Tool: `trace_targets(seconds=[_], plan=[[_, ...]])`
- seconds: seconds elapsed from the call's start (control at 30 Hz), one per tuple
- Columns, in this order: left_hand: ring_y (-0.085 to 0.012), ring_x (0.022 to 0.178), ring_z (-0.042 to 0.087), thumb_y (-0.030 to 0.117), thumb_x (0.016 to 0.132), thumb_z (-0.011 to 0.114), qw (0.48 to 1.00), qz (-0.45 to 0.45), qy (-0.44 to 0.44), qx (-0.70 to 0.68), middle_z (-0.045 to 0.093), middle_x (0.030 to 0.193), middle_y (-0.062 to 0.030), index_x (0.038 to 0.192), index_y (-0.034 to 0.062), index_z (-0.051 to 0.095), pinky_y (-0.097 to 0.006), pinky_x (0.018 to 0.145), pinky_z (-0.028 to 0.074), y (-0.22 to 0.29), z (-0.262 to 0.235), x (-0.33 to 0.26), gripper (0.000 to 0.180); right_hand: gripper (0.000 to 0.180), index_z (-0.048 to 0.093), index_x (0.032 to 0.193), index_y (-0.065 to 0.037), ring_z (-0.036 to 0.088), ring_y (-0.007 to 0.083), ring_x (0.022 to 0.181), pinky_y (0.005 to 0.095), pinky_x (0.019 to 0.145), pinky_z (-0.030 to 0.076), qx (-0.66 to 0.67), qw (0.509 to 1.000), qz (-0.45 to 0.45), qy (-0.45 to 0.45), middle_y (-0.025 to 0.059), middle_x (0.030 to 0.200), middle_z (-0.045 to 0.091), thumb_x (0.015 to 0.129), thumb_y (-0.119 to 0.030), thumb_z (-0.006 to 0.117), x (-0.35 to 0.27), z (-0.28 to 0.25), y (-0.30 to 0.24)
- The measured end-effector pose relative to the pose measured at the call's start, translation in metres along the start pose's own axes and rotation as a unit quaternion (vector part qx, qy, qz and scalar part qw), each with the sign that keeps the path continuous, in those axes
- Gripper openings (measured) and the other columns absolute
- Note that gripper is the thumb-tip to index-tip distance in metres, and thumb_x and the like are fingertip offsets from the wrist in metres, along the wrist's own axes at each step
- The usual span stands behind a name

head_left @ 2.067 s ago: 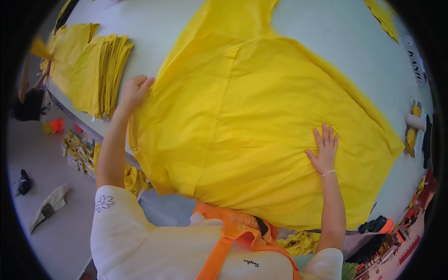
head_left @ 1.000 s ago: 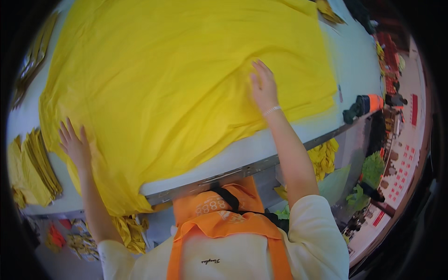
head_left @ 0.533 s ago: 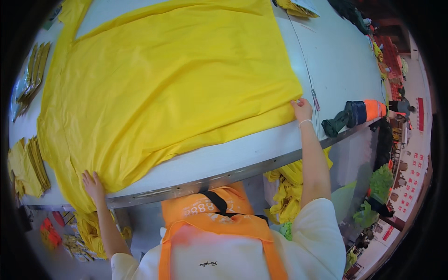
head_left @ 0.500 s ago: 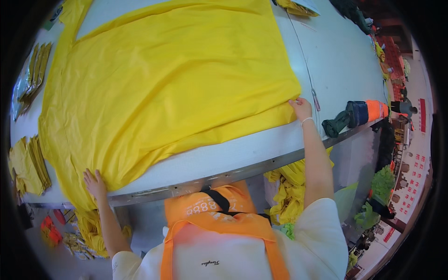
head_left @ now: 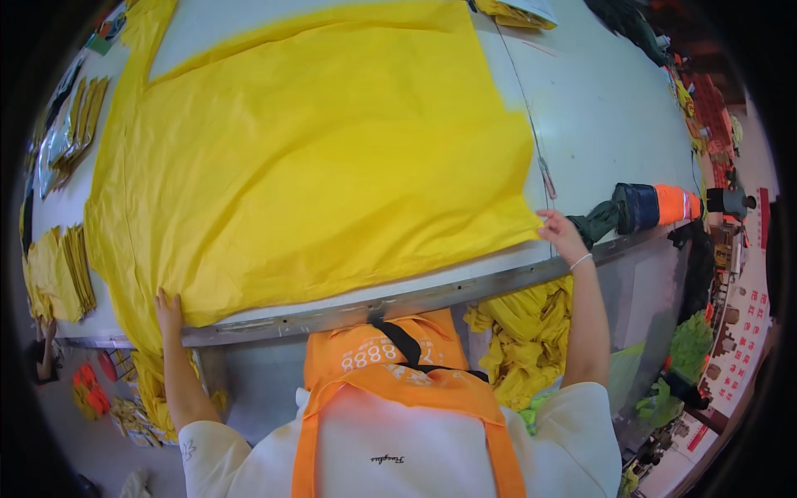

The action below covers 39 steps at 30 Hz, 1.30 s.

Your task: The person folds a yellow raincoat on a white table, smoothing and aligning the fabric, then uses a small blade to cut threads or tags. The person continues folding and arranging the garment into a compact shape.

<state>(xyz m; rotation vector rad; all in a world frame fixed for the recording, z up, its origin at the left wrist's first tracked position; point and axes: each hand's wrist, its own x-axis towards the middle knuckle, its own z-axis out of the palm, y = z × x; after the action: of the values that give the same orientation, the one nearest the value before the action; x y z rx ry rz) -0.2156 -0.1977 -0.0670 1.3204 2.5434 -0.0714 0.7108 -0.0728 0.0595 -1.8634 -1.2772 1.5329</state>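
A large yellow garment of thin, smooth fabric lies spread over the pale table, with sleeve-like strips at its far left and near left. My right hand pinches its near right corner between thumb and fingers, beside the table's front edge. The fabric runs fairly straight along that edge, with soft folds leading toward the pinched corner. At the near left, my left hand rests on the garment with fingers stretched out. Below that hand, part of the yellow fabric hangs over the edge.
Folded yellow pieces and plastic-wrapped packets lie at the left. A small pointed tool and a dark-and-orange bundle lie at the right. Yellow fabric is heaped under the table. Another person's hand shows at far left.
My right hand has drawn the garment's corner toward me and to the right, smoothing the near folds. The near hem now lies closer to the table edge. My left hand stays on the fabric.
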Motion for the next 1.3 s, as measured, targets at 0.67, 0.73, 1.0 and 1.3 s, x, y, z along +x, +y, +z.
trace_targets(seconds=[0.67,0.73,1.0,1.3], plan=[[-0.0364,0.135,0.022,0.052,0.089,0.045,0.986,-0.012,0.129,0.103,0.021,0.148,-0.0174,0.143,0.0111,0.024,-0.055,0.104,0.025,0.106,0.000,-0.049,0.071,0.046,0.056,0.111,0.003,0.061,0.0195,0.091,0.0300,0.077,0.049,-0.192,0.964,0.145,0.110,0.0146,0.101,0.064,0.085,-0.035,0.061,0.020,0.046,0.020],[-0.0374,0.131,0.029,0.040,0.087,0.055,0.969,0.126,0.211,0.032,0.032,0.142,-0.0209,0.139,0.0035,0.032,-0.051,0.105,0.026,0.146,0.004,-0.049,0.068,0.044,0.055,0.112,0.004,0.061,0.0194,0.091,0.0299,0.078,0.049,-0.018,0.985,0.153,0.084,0.0145,0.102,0.063,0.086,-0.032,0.060,0.034,0.061,0.000],[-0.0238,0.085,0.061,0.038,0.080,0.066,0.868,0.289,-0.216,-0.341,0.062,0.095,-0.0126,0.120,0.0020,0.054,-0.034,0.074,0.048,0.562,-0.066,-0.206,0.055,0.037,0.051,0.116,0.004,0.061,0.0147,0.081,0.0271,0.068,0.050,-0.135,0.957,-0.103,-0.235,0.0108,0.097,0.062,0.088,-0.021,0.056,0.014,0.119,-0.134],[-0.0197,0.073,0.061,0.009,0.074,0.054,0.805,0.259,-0.250,-0.471,0.064,0.081,-0.0161,0.103,-0.0061,0.058,-0.031,0.068,0.048,0.638,-0.088,-0.214,0.033,0.074,0.048,0.125,0.000,0.061,0.0207,0.096,0.0301,0.084,0.048,0.314,0.891,0.165,-0.284,0.0108,0.108,0.061,0.090,-0.063,0.031,0.081,0.062,-0.071]])
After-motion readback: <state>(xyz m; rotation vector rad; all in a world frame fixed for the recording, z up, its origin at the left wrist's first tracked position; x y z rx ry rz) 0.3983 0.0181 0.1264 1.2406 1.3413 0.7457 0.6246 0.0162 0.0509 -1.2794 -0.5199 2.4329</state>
